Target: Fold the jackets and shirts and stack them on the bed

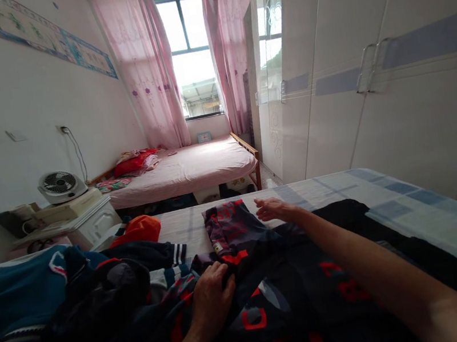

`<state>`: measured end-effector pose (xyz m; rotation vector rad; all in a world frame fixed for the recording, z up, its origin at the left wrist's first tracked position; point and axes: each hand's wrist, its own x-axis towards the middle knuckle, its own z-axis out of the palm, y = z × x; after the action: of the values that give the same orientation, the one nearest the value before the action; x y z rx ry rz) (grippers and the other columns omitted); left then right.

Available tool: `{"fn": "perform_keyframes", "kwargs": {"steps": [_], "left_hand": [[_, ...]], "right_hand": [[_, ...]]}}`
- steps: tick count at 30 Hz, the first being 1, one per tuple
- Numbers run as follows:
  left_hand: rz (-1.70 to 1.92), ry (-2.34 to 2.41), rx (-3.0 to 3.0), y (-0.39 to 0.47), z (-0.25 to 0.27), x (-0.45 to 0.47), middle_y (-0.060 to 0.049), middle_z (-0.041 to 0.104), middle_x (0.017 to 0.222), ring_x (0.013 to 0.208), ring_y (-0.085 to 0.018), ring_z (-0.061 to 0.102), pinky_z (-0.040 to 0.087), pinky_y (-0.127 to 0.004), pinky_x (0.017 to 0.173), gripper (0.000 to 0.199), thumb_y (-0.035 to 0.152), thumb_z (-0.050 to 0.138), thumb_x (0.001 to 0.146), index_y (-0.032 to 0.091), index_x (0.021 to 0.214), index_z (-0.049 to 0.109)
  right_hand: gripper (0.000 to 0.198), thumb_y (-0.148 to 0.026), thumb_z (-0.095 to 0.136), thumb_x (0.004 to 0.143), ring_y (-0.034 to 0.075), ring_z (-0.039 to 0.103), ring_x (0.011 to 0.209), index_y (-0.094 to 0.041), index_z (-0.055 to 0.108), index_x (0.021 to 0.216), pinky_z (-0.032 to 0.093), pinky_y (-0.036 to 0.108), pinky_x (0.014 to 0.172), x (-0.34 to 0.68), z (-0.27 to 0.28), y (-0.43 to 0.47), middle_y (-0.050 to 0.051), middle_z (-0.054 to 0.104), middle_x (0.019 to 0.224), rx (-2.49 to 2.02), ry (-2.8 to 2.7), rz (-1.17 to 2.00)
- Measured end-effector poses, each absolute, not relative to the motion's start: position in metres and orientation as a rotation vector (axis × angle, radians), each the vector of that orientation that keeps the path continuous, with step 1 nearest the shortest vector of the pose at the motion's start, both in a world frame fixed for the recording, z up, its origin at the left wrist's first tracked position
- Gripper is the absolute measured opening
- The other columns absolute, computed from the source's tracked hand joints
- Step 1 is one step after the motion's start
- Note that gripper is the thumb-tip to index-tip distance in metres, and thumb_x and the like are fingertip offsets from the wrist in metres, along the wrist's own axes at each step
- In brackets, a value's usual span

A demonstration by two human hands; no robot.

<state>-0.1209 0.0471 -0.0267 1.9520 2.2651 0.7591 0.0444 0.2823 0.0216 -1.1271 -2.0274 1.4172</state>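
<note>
The dark top with red lettering [289, 277] lies across the checked bedsheet [314, 192], nearest the person, with one printed section [231, 225] reaching out at its far end. Whether that section is a sleeve or a folded panel, I cannot tell.

The left hand [213, 292] rests on the left part of the top, fingers curled into the cloth beside a red band — whether it pinches the fabric or merely presses on it is not clear. The right hand [275, 208] is just beyond the top's far edge, to the right of the printed section; its fingers are loosely spread and nothing shows between them. Contact with the sheet or the cloth cannot be judged from here.

For good handling, the left hand would best serve as an anchor, bearing down lightly so the body does not drag, while the right works with a flat palm along the section, from the middle outwards. The cloth looks thin and likely to crease — short, even strokes should suit it better than tugging. Care is needed on both sides: a striped sleeve [166, 253] and other clothes crowd the top's left edge, and a black garment [350, 212] borders its right, so either could snag.
</note>
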Motion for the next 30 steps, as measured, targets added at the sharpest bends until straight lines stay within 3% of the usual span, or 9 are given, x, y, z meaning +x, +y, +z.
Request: {"fn": "perform_keyframes", "kwargs": {"steps": [3,5,10,12,16,18,21,25,30], "left_hand": [[0.761,2.264,1.950,0.047,-0.027,-0.120,-0.007,0.063,0.088,0.087,-0.022,0.059,0.042,-0.033,0.076,0.015,0.024,0.044,0.085,0.022,0.080,0.058],[0.765,2.258,1.942,0.047,-0.026,-0.119,-0.007,0.063,0.089,0.088,-0.022,0.059,0.042,-0.033,0.076,0.014,0.023,0.044,0.084,0.022,0.080,0.057],[0.778,2.234,1.935,0.046,-0.024,-0.119,-0.007,0.062,0.086,0.087,-0.022,0.058,0.041,-0.032,0.074,0.013,0.023,0.045,0.083,0.022,0.079,0.057],[0.804,2.211,1.926,0.046,-0.024,-0.121,-0.007,0.062,0.087,0.087,-0.022,0.059,0.042,-0.032,0.075,0.014,0.022,0.044,0.083,0.021,0.079,0.057],[0.967,2.140,1.795,0.046,-0.022,-0.124,-0.008,0.066,0.098,0.096,-0.023,0.060,0.043,-0.033,0.082,0.021,0.021,0.042,0.082,0.020,0.093,0.060],[1.032,2.117,1.673,0.046,-0.020,-0.125,-0.006,0.068,0.096,0.092,-0.021,0.062,0.045,-0.031,0.079,0.025,0.021,0.040,0.081,0.020,0.097,0.059],[1.044,2.132,1.600,0.046,-0.018,-0.125,-0.003,0.069,0.088,0.085,-0.020,0.064,0.046,-0.029,0.074,0.026,0.021,0.038,0.081,0.021,0.095,0.059],[0.984,2.181,1.669,0.047,-0.020,-0.123,-0.004,0.070,0.093,0.092,-0.021,0.064,0.047,-0.030,0.079,0.026,0.020,0.038,0.080,0.022,0.096,0.059],[0.808,2.198,1.905,0.045,-0.014,-0.135,-0.007,0.067,0.107,0.103,-0.021,0.060,0.045,-0.032,0.092,0.041,0.007,0.037,0.072,0.019,0.102,0.062]], "right_hand": [[0.042,-0.056,0.053,0.081,0.017,0.064,0.067,-0.015,0.061,0.084,0.055,0.031,0.065,0.005,0.017,0.290,0.007,0.067,0.074,-1.019,-1.929,1.643],[0.033,-0.049,0.064,0.076,0.017,0.064,0.065,-0.016,0.063,0.080,0.055,0.032,0.064,-0.014,0.016,0.292,0.005,0.068,0.070,-0.947,-1.877,1.732],[0.020,-0.033,0.064,0.075,0.017,0.065,0.069,-0.019,0.062,0.090,0.056,0.034,0.072,-0.026,0.033,0.279,0.002,0.069,0.075,-0.830,-1.671,1.690],[0.023,-0.034,0.061,0.077,0.018,0.064,0.080,-0.021,0.061,0.096,0.053,0.034,0.080,-0.012,0.048,0.263,0.002,0.069,0.087,-0.796,-1.629,1.526],[0.021,-0.036,0.058,0.079,0.024,0.053,0.110,-0.022,0.064,0.093,0.042,0.036,0.097,0.046,0.069,0.211,0.006,0.059,0.118,-0.789,-1.761,0.728],[0.025,-0.038,0.054,0.081,0.025,0.050,0.115,-0.023,0.063,0.098,0.039,0.037,0.100,0.081,0.064,0.182,0.007,0.055,0.124,-0.850,-1.805,0.519],[0.034,-0.043,0.050,0.082,0.026,0.054,0.108,-0.025,0.060,0.109,0.043,0.038,0.094,0.130,0.043,0.147,0.006,0.061,0.115,-1.028,-1.827,0.700],[0.031,-0.050,0.050,0.081,0.024,0.062,0.082,-0.024,0.067,0.087,0.050,0.036,0.073,0.190,0.023,0.119,0.004,0.067,0.082,-1.226,-2.070,1.186],[0.037,-0.052,0.049,0.083,0.018,0.063,0.072,-0.021,0.069,0.084,0.048,0.027,0.061,0.253,0.046,0.114,0.005,0.068,0.080,-1.163,-2.307,1.559]]}}
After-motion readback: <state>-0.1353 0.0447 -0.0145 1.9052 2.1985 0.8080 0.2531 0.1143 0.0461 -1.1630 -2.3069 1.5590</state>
